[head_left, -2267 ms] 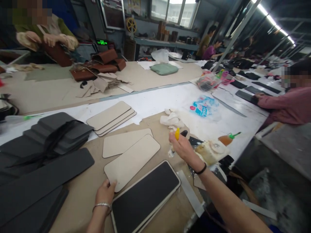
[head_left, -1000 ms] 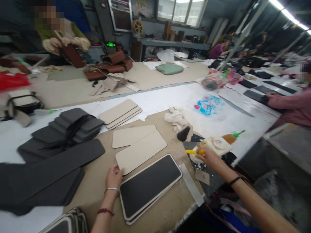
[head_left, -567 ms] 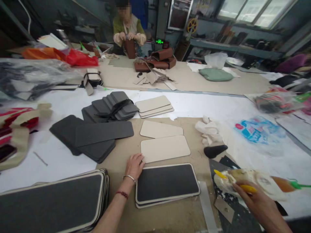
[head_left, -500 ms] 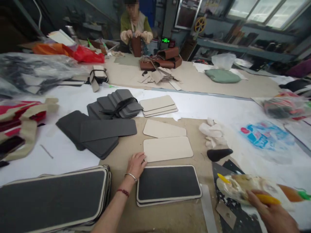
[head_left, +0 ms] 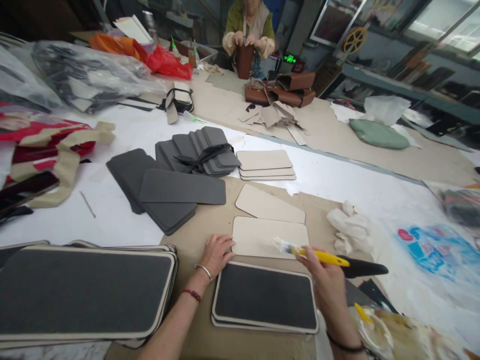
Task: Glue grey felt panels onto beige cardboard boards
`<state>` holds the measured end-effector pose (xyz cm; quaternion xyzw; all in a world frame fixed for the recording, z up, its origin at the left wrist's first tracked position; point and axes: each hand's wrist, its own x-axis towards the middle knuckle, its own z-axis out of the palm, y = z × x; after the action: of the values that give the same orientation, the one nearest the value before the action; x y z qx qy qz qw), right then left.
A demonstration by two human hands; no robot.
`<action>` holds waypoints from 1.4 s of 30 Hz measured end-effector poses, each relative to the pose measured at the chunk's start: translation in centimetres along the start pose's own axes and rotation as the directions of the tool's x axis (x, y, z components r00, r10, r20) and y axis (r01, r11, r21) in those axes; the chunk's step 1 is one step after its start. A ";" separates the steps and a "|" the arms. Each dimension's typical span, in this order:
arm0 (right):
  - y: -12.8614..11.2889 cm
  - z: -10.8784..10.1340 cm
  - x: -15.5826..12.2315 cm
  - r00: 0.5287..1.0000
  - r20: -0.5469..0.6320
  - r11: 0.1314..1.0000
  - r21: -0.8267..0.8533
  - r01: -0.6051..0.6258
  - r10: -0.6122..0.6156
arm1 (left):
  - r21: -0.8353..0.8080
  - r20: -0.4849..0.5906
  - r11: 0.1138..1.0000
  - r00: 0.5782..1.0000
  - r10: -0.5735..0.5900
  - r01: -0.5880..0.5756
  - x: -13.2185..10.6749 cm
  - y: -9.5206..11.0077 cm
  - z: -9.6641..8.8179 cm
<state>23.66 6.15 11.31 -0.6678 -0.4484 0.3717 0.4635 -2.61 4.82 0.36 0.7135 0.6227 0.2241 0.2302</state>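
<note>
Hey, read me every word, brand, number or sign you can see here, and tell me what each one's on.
Nothing can be read for certain.
Clear plastic bag: blue and red print, too blurred to read.
Lit green sign at the back: too small to read.
Wall poster: too blurred.
Brush with yellow handle: no lettering visible.

A cream rectangular panel (head_left: 258,234) with rounded corners and a thin dark edge lies flat on a brown sheet (head_left: 210,219). A yellow-handled brush (head_left: 330,258), bristles coated in white paste and pointing left, slants over the panel's right half.
</note>
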 end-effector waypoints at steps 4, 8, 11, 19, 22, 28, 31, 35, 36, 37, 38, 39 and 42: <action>-0.2 9.1 1.8 0.980 0.192 0.993 0.102 -0.063 0.042 | -0.023 -0.058 0.999 0.998 0.035 -0.036 -0.3 -0.5 0.4; 0.8 12.4 1.7 0.959 0.282 1.000 0.016 -0.001 -0.004 | -0.033 -0.079 0.997 0.995 0.063 -0.066 -0.5 -0.8 0.6; 1.7 12.3 1.9 0.963 0.269 0.991 -0.117 0.059 -0.026 | -0.021 -0.093 0.997 0.993 0.076 -0.079 -0.6 -0.9 0.7; 4.7 2.5 6.7 0.997 -0.025 0.867 -0.496 0.048 -0.070 | 0.049 -0.139 0.990 0.981 0.137 -0.131 -0.7 -1.3 0.9; 5.1 -1.3 8.4 0.986 -0.142 0.800 -0.600 -0.018 -0.084 | 0.063 -0.145 0.987 0.977 0.153 -0.145 -0.6 -1.4 1.0; 3.1 -1.0 7.7 0.975 -0.182 0.808 -0.589 -0.004 -0.128 | 0.068 -0.152 0.987 0.977 0.151 -0.142 -0.6 -1.5 1.1; 1.5 4.2 5.4 0.992 -0.013 0.924 -0.366 0.112 -0.125 | 0.063 -0.140 0.990 0.981 0.135 -0.128 -0.7 -1.4 1.1; 0.5 11.9 2.5 0.973 0.202 0.984 -0.110 0.137 -0.113 | 0.064 -0.127 0.989 0.982 0.138 -0.130 -0.8 -1.4 1.0; 0.6 13.1 2.3 0.965 0.229 0.983 -0.100 0.154 -0.128 | 0.066 -0.129 0.989 0.981 0.143 -0.135 -0.8 -1.5 1.0; 0.8 13.7 2.4 0.959 0.241 0.978 -0.113 0.178 -0.147 | 0.070 -0.133 0.988 0.980 0.148 -0.140 -0.8 -1.6 1.1; 1.2 13.8 2.8 0.957 0.237 0.969 -0.144 0.203 -0.166 | 0.075 -0.139 0.987 0.978 0.154 -0.144 -0.8 -1.6 1.1; 1.7 13.2 3.4 0.960 0.216 0.957 -0.187 0.220 -0.179 | 0.081 -0.144 0.986 0.977 0.158 -0.148 -0.8 -1.7 1.2; 3.4 8.7 6.4 0.982 0.076 0.917 -0.351 0.189 -0.173 | 0.092 -0.152 0.982 0.973 0.175 -0.162 -0.8 -1.9 1.3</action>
<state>18.68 14.08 5.02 -0.6881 -0.5783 0.2540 0.3572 -3.38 4.22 -1.86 0.7522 0.5846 0.2744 0.1312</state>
